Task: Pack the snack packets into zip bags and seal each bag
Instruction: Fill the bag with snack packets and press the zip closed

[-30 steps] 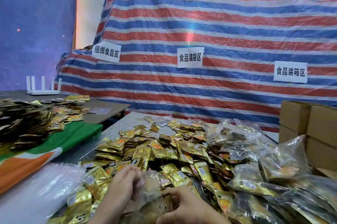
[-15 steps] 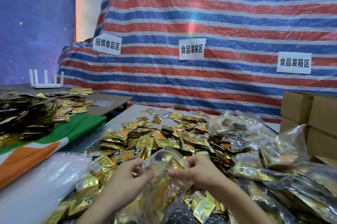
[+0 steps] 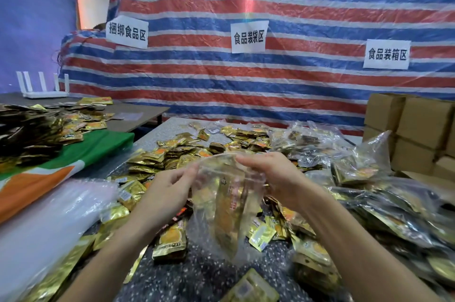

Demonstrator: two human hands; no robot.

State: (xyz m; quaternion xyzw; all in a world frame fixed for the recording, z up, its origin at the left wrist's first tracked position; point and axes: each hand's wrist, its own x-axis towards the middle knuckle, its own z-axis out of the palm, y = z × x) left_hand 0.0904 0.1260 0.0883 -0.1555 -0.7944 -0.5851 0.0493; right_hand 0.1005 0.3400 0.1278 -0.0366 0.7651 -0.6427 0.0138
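Note:
A clear zip bag (image 3: pixel 225 199) with gold snack packets inside hangs above the table, held up by its top edge. My left hand (image 3: pixel 170 186) pinches the left end of that edge. My right hand (image 3: pixel 273 176) grips the right end, fingers curled over the rim. Whether the zip strip is closed I cannot tell. Loose gold snack packets (image 3: pixel 172 154) lie heaped on the speckled table (image 3: pixel 197 274) beyond and under the bag.
Filled zip bags (image 3: pixel 357 171) are piled at the right, in front of stacked cardboard boxes (image 3: pixel 418 129). A stack of empty clear bags (image 3: pixel 49 215) lies at the left on a green and orange cloth (image 3: pixel 73 156). A striped tarp (image 3: pixel 270 80) with paper signs forms the back.
Both hands lifted the bag from low at the table's near edge to chest height and moved apart along its top edge. The view tilted down.

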